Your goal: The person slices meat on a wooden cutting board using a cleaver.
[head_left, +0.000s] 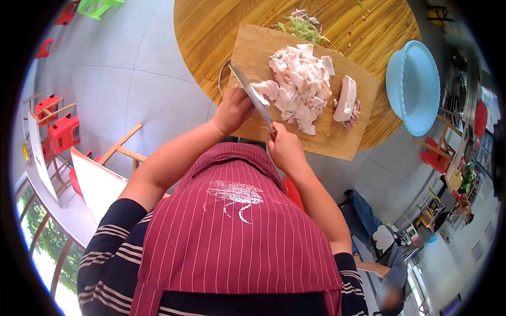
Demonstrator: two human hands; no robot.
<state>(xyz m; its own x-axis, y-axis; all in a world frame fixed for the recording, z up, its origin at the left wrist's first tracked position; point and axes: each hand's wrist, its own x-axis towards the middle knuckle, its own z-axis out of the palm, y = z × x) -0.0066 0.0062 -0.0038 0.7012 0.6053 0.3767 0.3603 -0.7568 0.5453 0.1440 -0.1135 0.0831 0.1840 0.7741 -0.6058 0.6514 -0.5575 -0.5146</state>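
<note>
My right hand [286,149] is wrapped round the handle of a knife [252,95], whose long blade slants up and left across the near left part of a wooden cutting board [253,45]. Left of the blade, my left hand [235,110] has its fingers curled down over a piece of pale, fatty meat [262,102], mostly hidden by the blade and fingers. Just right of the blade lies a cut slice [270,88]. A heap of pale meat pieces [300,84] covers the board's middle. Farther right rests an uncut strip of meat [346,99].
The board lies on a round wooden table [205,37]. Green vegetable scraps [303,27] sit beyond it. Minced meat bits [353,115] lie by the strip. At the table's right stands a blue basin [414,87]. Red stools [63,131] are on the left; another person [392,268] sits at lower right.
</note>
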